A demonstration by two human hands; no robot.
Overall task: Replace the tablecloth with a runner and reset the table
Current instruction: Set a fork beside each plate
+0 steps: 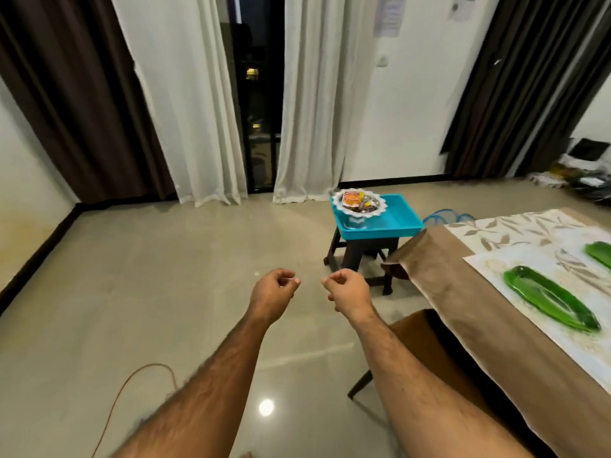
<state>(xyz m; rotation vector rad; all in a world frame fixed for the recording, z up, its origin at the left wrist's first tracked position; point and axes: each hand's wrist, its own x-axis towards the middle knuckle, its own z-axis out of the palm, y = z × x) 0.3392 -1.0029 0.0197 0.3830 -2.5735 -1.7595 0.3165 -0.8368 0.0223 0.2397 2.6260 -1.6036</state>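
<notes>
A person stands beside a dining table, both bare forearms stretched out over a pale tiled floor. At the far left, a dark curtain [66, 94] hangs by the wall, and an orange cable [145, 375] curls across the floor near the left arm. The left hand [272, 289] has its fingers curled into a loose fist and grips nothing. Just beside it, not touching, the right hand [347, 289] is curled the same way, also with nothing in it. Both seem to be travelling between jobs rather than working.

Behind them, white curtains [205, 110] part around a dark glass door. Further right, a dark stool [360, 256] stands near the table's far corner and carries a blue tray [393, 219]. A white frilled bowl [358, 203] of small packets sits at the tray's left end, probably parked there to keep it off the table while the cloths were changed, and likely the next thing to go back.

At the right, the table [463, 302] wears a plain tan covering that drapes over its near edge. Along the middle lies the runner [515, 231], cream with a leaf pattern. A pale placemat [489, 262] lies over it, near the near edge, holding a long green leaf-shaped dish [552, 300]. A second green dish [600, 254] shows at the right border. A brown chair [426, 338] is tucked against the table's near edge, below the right arm. The reset looks well under way
</notes>
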